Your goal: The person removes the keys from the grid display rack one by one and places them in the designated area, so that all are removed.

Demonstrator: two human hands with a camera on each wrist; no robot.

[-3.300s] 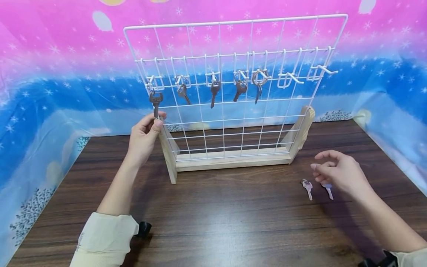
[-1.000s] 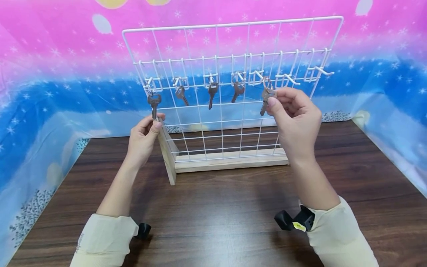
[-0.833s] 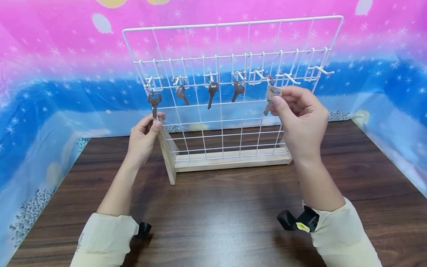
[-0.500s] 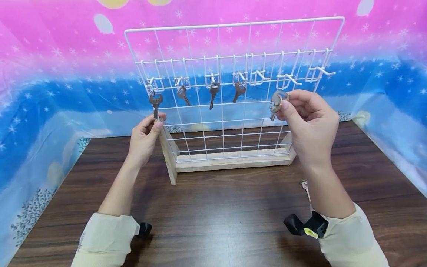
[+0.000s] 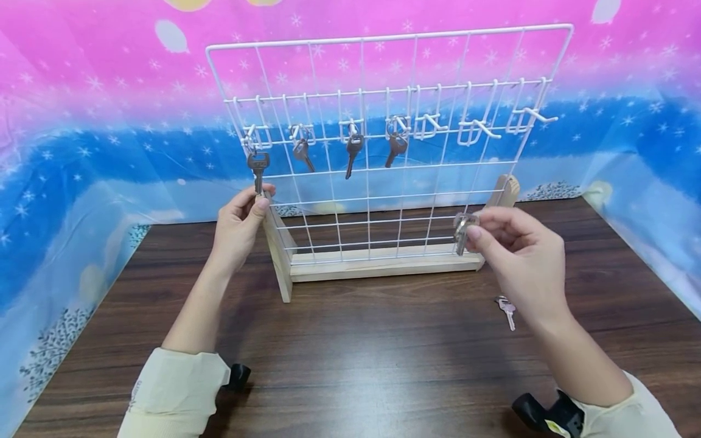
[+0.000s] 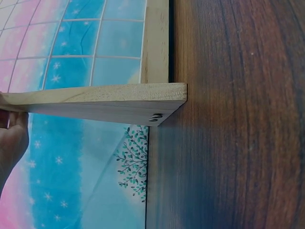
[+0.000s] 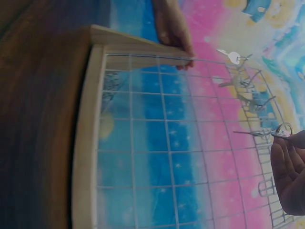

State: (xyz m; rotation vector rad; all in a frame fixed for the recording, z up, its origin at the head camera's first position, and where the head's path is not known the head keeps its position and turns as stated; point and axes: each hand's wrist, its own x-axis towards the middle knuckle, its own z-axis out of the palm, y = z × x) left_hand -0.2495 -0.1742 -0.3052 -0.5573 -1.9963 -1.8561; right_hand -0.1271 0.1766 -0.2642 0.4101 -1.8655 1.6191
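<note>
My left hand [image 5: 237, 228] grips the top of the wooden left side piece [image 5: 278, 258] of a white wire grid rack [image 5: 368, 198]. In the left wrist view that wooden side piece [image 6: 105, 95] runs to the left edge, where part of the hand [image 6: 12, 143] shows. Between thumb and fingers, my right hand [image 5: 528, 267] pinches a key [image 5: 461, 243] with a metal ring, in front of the rack's lower right. The right wrist view shows the ring [image 7: 285, 128] beside the fingertips. Several keys [image 5: 354, 152] hang from hooks on the rack's left and middle.
Another key [image 5: 507, 312] lies on the dark wood table [image 5: 350, 353], left of my right wrist. White hooks [image 5: 478, 131] stick out at the rack's upper right. A pink and blue snowflake cloth [image 5: 98, 121] stands behind and at both sides.
The ringed key that hung on the fifth hook from the left is now in my right hand. That hand has since lowered away from the hooks to the right. My left hand stays put.
</note>
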